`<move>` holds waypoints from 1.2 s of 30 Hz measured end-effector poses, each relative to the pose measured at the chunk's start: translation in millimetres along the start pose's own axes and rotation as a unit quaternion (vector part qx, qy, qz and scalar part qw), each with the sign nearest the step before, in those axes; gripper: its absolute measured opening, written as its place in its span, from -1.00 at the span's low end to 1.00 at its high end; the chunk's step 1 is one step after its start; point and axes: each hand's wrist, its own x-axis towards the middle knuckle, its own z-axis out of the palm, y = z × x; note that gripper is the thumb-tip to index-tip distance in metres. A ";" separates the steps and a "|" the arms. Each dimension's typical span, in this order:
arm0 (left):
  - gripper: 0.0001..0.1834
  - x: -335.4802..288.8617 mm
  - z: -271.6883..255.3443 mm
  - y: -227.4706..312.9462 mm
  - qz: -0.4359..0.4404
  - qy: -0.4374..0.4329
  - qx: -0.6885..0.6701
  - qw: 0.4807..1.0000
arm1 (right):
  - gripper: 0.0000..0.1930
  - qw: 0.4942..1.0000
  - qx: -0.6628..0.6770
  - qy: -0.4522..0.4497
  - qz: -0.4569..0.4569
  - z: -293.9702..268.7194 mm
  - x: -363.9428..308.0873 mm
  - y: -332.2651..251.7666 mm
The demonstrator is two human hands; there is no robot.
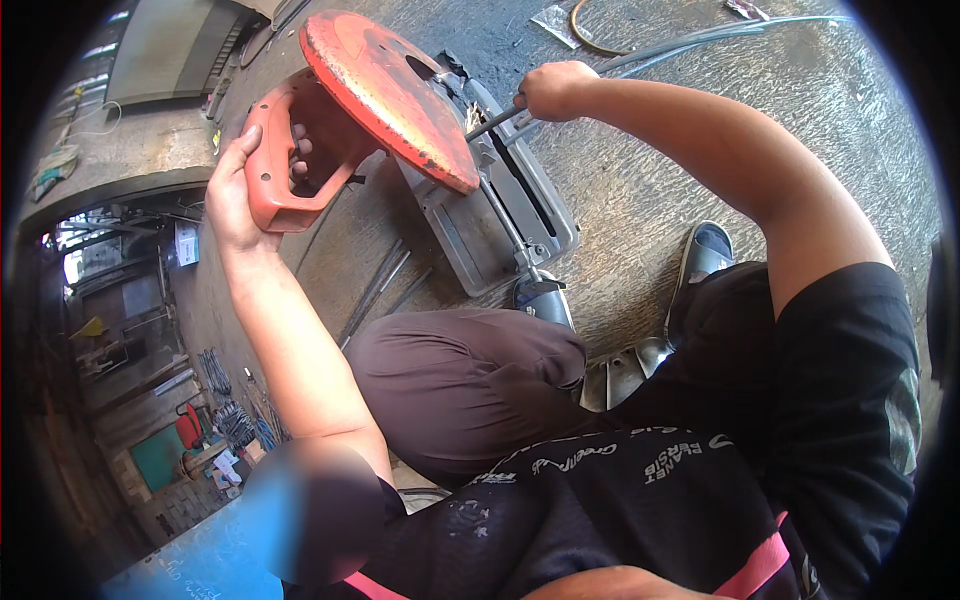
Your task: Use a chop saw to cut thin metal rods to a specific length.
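My left hand (237, 190) is wrapped round the orange D-shaped handle (272, 165) of a chop saw. The saw's round orange blade guard (385, 90), scuffed and worn, tilts over the grey metal base (470, 240), which rests on the floor. My right hand (560, 90) is closed round a thin metal rod (490, 127) on the far side of the base. The rod's near end reaches in beside the guard, at the saw's clamp. Where the blade meets the rod is hidden behind the guard.
Long metal rods (740, 32) trail off to the far right. More rods (375, 290) lie on the floor left of the base. My sandalled feet (705, 255) are close to the saw. A thin hose (580, 30) curls at the back; shelves and a blue surface (200, 550) stand left.
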 end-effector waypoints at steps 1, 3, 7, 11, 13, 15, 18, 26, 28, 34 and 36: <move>-0.55 0.1 -0.4 -0.3 0.001 -0.008 -0.006 1.000 | -0.58 1.000 0.002 -0.004 0.004 0.0 3.0 0.2; -0.55 0.5 -1.3 -0.7 0.002 -0.016 -0.011 1.000 | -0.58 1.000 0.005 -0.008 0.007 0.1 7.4 1.1; -0.55 1.4 -2.2 -1.4 0.006 -0.021 -0.010 1.000 | -0.58 1.000 0.003 -0.019 0.004 -1.0 11.2 2.3; -0.54 1.4 -2.5 -1.8 0.014 -0.013 -0.003 1.000 | -0.58 1.000 -0.002 -0.024 0.002 -2.4 10.9 2.3; -0.54 1.6 -2.6 -1.9 0.011 -0.012 0.000 1.000 | -0.58 1.000 0.000 -0.022 -0.003 -3.5 10.8 2.4; -0.54 1.8 -2.7 -2.2 0.011 -0.012 -0.001 1.000 | -0.58 1.000 0.001 -0.021 -0.007 -3.9 10.3 1.9; -0.54 2.6 -3.2 -2.0 0.012 -0.028 -0.013 0.999 | -0.58 1.000 -0.001 -0.012 0.009 -4.1 7.2 0.9; -0.52 3.4 -4.2 -1.9 0.003 -0.020 -0.018 1.000 | -0.59 0.999 -0.031 -0.026 -0.015 -3.9 -9.3 0.6; -0.52 3.1 -4.0 -2.0 0.003 -0.020 -0.009 1.000 | -0.59 0.999 -0.021 -0.026 -0.011 -4.2 -10.5 0.0; -0.52 3.1 -3.6 -1.3 0.005 -0.021 -0.002 1.000 | -0.60 1.000 0.007 -0.021 -0.008 -5.3 -14.7 0.2; -0.52 3.4 -3.3 -1.2 0.006 -0.023 0.000 1.000 | -0.58 0.999 -0.004 -0.035 -0.001 -6.4 -15.9 -0.7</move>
